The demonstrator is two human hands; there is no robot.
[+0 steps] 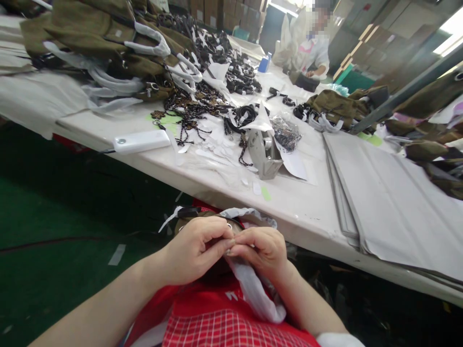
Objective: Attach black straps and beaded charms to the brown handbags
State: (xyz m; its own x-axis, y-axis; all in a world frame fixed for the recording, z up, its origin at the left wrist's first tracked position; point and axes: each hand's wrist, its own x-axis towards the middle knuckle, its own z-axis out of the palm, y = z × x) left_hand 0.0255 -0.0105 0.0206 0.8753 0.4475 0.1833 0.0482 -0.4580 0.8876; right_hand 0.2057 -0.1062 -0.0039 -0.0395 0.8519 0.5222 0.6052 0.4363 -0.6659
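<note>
My left hand [202,248] and my right hand [262,248] meet fingertip to fingertip above my lap, both closed in a pinch. Whatever sits between the fingertips is too small to make out. Under and behind them rests an olive-brown bag [180,222], mostly hidden by my hands. A small metal ring shows just beyond the left fingers. The bag's handle, wrapped in white paper [253,291], hangs down below my right hand over my red checked apron [217,327]. A second wrapped strip [249,212] arches up behind the hands.
Olive bags [90,33] are heaped on the white table [173,171] at the left. Black straps [231,67], braided cords [195,108], a white device [142,140] and a grey metal tape dispenser [265,156] lie there. Grey sheets [401,193] cover the right. A co-worker [311,53] stands across.
</note>
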